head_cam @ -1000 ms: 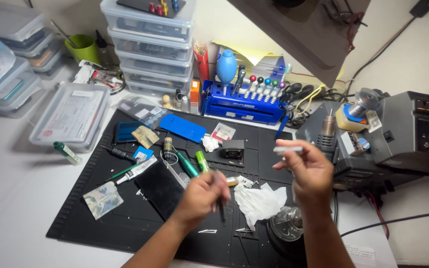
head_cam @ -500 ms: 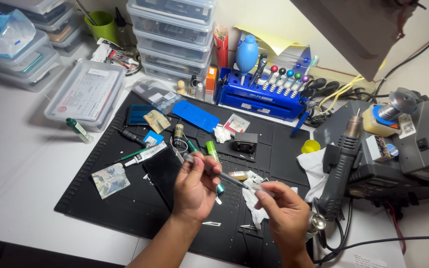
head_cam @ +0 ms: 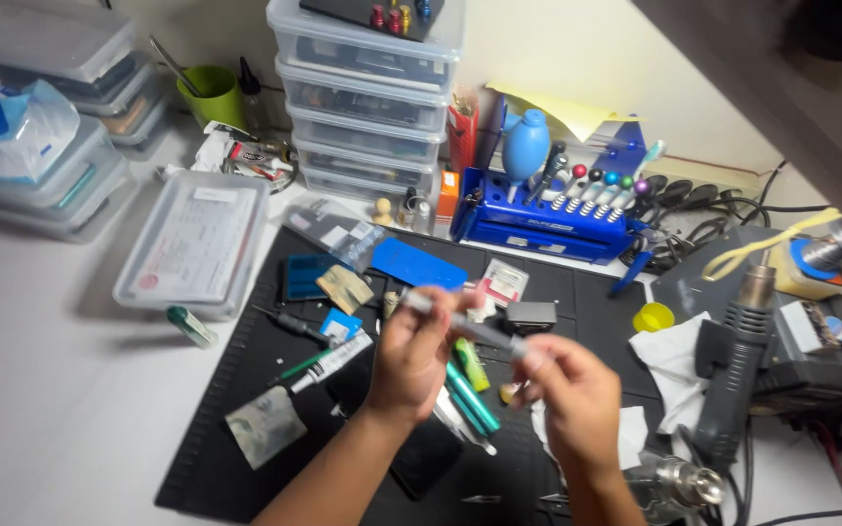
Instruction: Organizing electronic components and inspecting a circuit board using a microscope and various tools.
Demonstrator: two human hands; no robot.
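On the white bench, a black work mat (head_cam: 246, 429) spreads under nearly everything, crowded with small tools. Behind it stands a stack of clear plastic drawers (head_cam: 367, 107), and beside that a blue screwdriver rack (head_cam: 548, 219) with a blue rubber air blower (head_cam: 526, 146) above it. To the right a hot-air gun (head_cam: 738, 365) hangs nozzle-down on its station, with crumpled white tissue (head_cam: 669, 356) just beside it.

Above the middle of the mat, the left hand (head_cam: 411, 356) and the right hand (head_cam: 572, 404) share one slim grey pen-like tool (head_cam: 470, 326), held level in the air between them. The left fingers are closed on its left end; the right fingertips are pinched on its right end. Whether they are twisting or pulling cannot be told, as the tool is blurred.

Beneath the hands lie green tubes (head_cam: 470, 375) and a dark phone-like slab (head_cam: 426, 458), close together.

The risk, as I judge it: if the tool comes apart suddenly, a small piece could drop into the clutter and vanish among the parts, or a hand could jerk sideways into the hot-air gun near the right wrist.
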